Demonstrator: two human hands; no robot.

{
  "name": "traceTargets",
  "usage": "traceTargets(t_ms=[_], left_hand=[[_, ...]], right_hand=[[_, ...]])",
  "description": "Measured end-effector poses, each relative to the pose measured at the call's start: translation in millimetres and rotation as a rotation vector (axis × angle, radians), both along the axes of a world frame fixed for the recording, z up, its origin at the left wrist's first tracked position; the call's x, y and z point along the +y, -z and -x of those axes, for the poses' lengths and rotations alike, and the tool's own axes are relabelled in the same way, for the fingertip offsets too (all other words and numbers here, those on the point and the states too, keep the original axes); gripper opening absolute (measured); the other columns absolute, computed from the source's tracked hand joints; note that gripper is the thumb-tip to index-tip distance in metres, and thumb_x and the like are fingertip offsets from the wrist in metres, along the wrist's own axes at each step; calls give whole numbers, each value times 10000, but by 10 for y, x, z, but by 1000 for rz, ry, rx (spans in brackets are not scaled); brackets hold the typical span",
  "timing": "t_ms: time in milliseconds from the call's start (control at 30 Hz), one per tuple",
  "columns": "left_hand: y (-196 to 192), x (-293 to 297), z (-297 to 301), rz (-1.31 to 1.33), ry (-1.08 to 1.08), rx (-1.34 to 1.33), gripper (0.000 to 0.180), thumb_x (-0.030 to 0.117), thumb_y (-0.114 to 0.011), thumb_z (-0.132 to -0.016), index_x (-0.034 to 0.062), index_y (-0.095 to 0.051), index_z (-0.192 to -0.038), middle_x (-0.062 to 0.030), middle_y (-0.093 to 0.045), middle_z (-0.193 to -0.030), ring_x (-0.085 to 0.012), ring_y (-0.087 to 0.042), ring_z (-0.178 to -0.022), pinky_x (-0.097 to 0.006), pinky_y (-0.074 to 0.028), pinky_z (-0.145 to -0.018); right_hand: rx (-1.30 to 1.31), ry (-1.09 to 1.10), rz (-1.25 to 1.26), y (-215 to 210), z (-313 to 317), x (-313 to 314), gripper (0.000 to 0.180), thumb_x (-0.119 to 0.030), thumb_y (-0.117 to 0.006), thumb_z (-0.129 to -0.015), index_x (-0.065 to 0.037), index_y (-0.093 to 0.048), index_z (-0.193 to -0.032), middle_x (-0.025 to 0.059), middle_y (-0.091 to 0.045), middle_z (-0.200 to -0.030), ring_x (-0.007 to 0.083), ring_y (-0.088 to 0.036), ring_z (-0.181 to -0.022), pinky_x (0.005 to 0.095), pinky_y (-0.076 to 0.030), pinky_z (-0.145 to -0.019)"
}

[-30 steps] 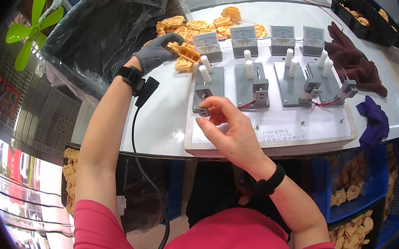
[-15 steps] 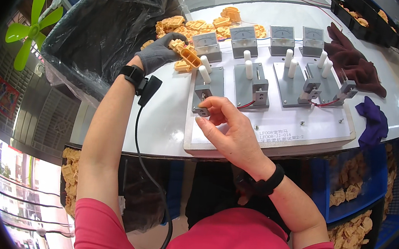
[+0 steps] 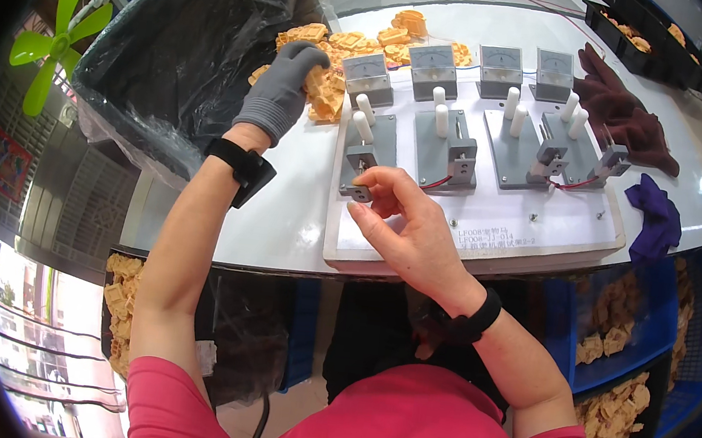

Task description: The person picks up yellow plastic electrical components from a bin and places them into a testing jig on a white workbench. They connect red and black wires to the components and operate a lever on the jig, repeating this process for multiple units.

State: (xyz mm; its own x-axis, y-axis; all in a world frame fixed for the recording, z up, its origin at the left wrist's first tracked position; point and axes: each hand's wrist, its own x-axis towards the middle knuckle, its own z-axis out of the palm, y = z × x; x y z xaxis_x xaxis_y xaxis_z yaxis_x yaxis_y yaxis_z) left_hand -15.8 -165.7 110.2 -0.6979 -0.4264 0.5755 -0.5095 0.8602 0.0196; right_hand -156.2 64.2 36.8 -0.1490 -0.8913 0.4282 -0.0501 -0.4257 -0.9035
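My left hand (image 3: 284,84), in a grey knitted glove, is closed around a yellow plastic part (image 3: 322,88) left of the test board; its fingertips are partly hidden. Behind it lies a pile of yellow plastic parts (image 3: 354,41). My bare right hand (image 3: 414,230) pinches a small grey end block (image 3: 360,193) on the leftmost fixture (image 3: 384,141), thumb below and forefinger above. Two white pegs stand upright on that fixture, with no yellow part on them. Several similar fixtures sit to its right on the white board (image 3: 487,225), with panel meters (image 3: 432,69) behind them.
A black bin lined with clear plastic (image 3: 188,57) stands at the left, beside a green fan (image 3: 59,47). Brown cloth (image 3: 622,119) and purple cloth (image 3: 655,218) lie at the right. Blue crates (image 3: 638,335) with yellow parts are below the table edge.
My left hand has turned and drawn slightly up and left, and the boxy yellow part it showed is now mostly hidden. My right hand stays at the end block.
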Motion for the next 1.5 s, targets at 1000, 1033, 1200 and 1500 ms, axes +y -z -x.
traceTargets(t_ms=[1000,1033,1200,1500], left_hand=[[35,890,23,-152,188,-168,423,-17,-687,-782,147,-608,-1164,-137,-519,-1315,-333,-566,-1180,-370,-506,-931],[56,888,3,-190,209,-204,461,-21,-679,-788,153,-596,-1207,-140,-506,-1349,-333,-554,-1204,-371,-500,-944],[7,888,7,-311,265,-234,706,-126,-547,-794,163,-450,-1431,-139,-419,-1479,-299,-413,-1375,-354,-387,-1093],[-23,-405,-526,-639,-347,-485,742,248,-647,-792,94,-382,-1468,-195,-384,-1485,-333,-366,-1384,-366,-315,-1137]], right_hand=[[-8,-7,42,35,7,0,306,-180,-670,-891,-33,-573,-1141,92,-632,-943,152,-605,-761,288,-500,-737],[-1,-6,47,34,4,-1,307,-180,-670,-889,-33,-573,-1141,93,-634,-941,155,-607,-760,289,-501,-734],[39,88,69,47,-1,-42,328,-168,-663,-884,-26,-566,-1164,124,-612,-1016,206,-603,-875,329,-491,-814],[35,153,-11,88,8,23,486,-74,-680,-838,-27,-482,-1279,128,-509,-1208,236,-511,-1094,355,-423,-932]])
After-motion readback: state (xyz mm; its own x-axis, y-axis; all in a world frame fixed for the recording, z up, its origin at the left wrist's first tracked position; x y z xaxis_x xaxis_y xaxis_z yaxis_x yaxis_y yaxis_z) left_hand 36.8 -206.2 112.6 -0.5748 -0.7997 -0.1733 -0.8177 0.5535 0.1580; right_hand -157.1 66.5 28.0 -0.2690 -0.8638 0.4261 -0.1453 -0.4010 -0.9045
